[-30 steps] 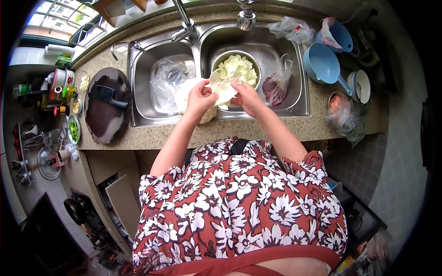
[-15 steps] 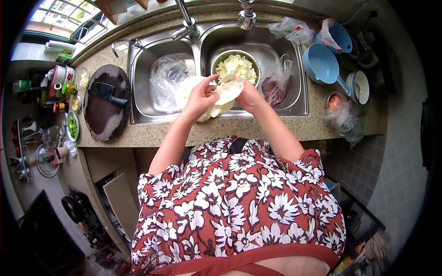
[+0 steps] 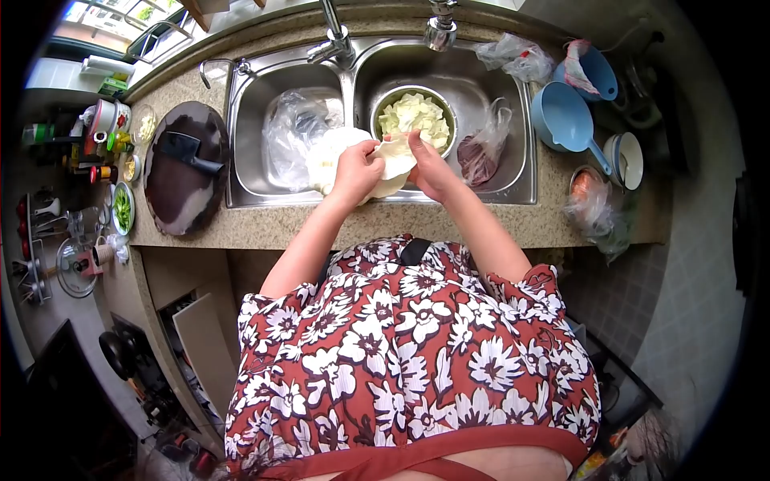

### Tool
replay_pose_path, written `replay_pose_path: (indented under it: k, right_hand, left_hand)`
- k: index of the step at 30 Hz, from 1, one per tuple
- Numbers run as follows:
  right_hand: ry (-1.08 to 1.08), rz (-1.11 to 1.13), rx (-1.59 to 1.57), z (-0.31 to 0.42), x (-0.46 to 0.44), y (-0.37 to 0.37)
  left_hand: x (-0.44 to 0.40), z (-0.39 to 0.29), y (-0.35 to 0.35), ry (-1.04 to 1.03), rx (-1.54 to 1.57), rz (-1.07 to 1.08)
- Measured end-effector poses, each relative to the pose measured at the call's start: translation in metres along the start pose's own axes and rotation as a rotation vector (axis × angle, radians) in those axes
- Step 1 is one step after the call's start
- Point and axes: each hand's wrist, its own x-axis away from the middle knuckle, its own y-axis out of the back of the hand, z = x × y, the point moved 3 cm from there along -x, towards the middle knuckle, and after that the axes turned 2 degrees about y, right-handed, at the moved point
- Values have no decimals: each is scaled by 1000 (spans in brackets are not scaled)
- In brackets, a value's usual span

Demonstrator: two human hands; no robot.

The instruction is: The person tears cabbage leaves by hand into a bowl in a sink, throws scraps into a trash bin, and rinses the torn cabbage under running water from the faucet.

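Note:
A pale cabbage leaf [image 3: 395, 157] is stretched between my two hands over the near edge of the sink. My left hand [image 3: 359, 170] is closed on its left side, and my right hand [image 3: 433, 170] pinches its right side with the thumb on top. Just beyond my fingers, a round metal bowl [image 3: 451, 120] holds torn cabbage pieces [image 3: 414, 117]. To the left, under and beside my left hand, lies a larger whitish cabbage [image 3: 327, 152], partly covered by the hand and overexposed.
The double steel sink [image 3: 520, 181] holds a clear plastic bag [image 3: 289, 132] on the left and a bag of dark red contents [image 3: 480, 154] on the right. A cleaver [image 3: 189, 151] rests on a dark round board [image 3: 178, 210]. Blue colanders [image 3: 561, 116] stand at right.
My left hand has turned and closed more over the leaf, and my right thumb has come up onto it. The leaf sits lower and flatter. The view has shifted slightly.

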Motion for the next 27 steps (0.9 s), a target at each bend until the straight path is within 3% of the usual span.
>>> replay_pose_path:
  k: [3,5,6,7,9,10,11,13,18,20,21,23,27]
  right_hand:
    - [126,-28,158,-10,-15,20]
    - [210,-28,529,-13,-20,31]
    - [349,-110,787,-1,-11,21]
    - [347,-110,785,-6,-11,20]
    - [409,-239,497,-13,-13,29]
    - [341,-240,347,-18,-18,31]
    - [342,-242,346,-18,-26,33]
    - [189,-548,-388,-21,-42,50]
    - [193,-334,-307,6,-20,73]
    - [127,-172,67,-6,-20,81]
    - [83,-196,44,0,-7,57]
    - [-5,-29,28,-8,0,58]
    - [118,32,207,3,7,10]
  left_hand:
    - [-1,-7,-11,-8,-16,53]
    - [4,-17,-9,51,-117,76]
    - [6,-18,-9,-36,-142,59]
    - [7,-21,-8,-124,-168,40]
    - [9,-30,-15,-144,-95,0]
    - [11,-35,-15,-162,-20,-36]
    - [8,-30,-14,-163,-21,-35]
    - [2,-17,-9,-98,330,-187]
    - [4,-15,2,-21,514,-228]
    - [-1,-14,0,16,592,-252]
    - [-2,-13,-2,57,667,-274]
    - [-3,-11,-10,47,685,-291]
    - [1,-19,-18,1,660,-378]
